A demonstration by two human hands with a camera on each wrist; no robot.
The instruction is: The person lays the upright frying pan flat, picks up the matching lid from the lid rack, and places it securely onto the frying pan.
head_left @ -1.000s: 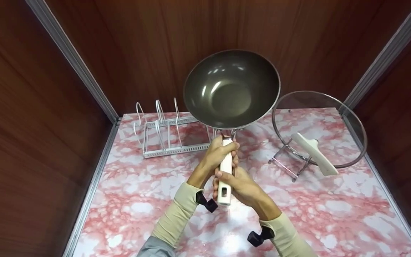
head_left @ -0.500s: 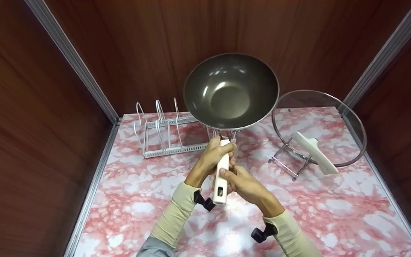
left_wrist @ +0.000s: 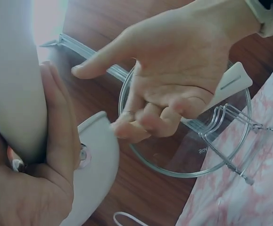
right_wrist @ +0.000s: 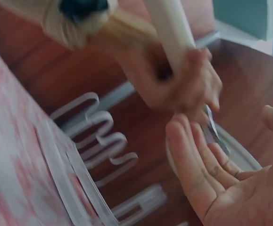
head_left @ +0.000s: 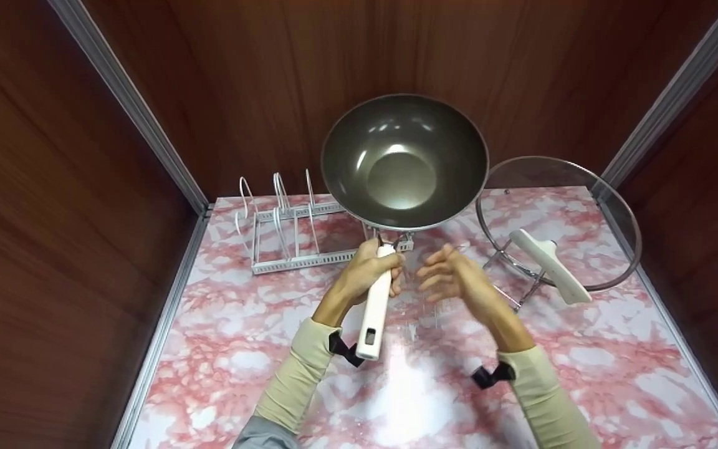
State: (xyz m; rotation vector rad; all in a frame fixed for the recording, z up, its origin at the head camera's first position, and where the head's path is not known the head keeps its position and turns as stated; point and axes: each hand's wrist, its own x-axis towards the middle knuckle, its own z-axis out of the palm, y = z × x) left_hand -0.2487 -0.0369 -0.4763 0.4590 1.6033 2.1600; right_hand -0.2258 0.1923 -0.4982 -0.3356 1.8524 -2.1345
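Observation:
A wok point(head_left: 402, 168) with a dark inside and a white handle point(head_left: 376, 312) is tilted so its inside faces me, above the right end of a white wire rack point(head_left: 309, 259). My left hand point(head_left: 362, 271) grips the handle near the wok's rim, thumb across the top. To the right of the handle, apart from it, my right hand point(head_left: 468, 284) holds nothing, its fingers loosely extended and a little blurred. In the left wrist view the right hand point(left_wrist: 174, 70) shows its palm, and the wok's pale outside point(left_wrist: 98, 165) appears behind the left fingers.
At the right, a glass lid point(head_left: 589, 212) with a white knob handle point(head_left: 549, 265) leans on a small metal wire stand point(head_left: 508, 293). Upright wire dividers point(head_left: 278, 231) stand on the rack's left part. Brown wood-grain panels point(head_left: 359, 50) enclose the pink-and-white table point(head_left: 240, 362).
My right hand has let go of the handle and moved to the right. The handle's free end has swung left and the wok has lowered slightly, with my left hand still gripping.

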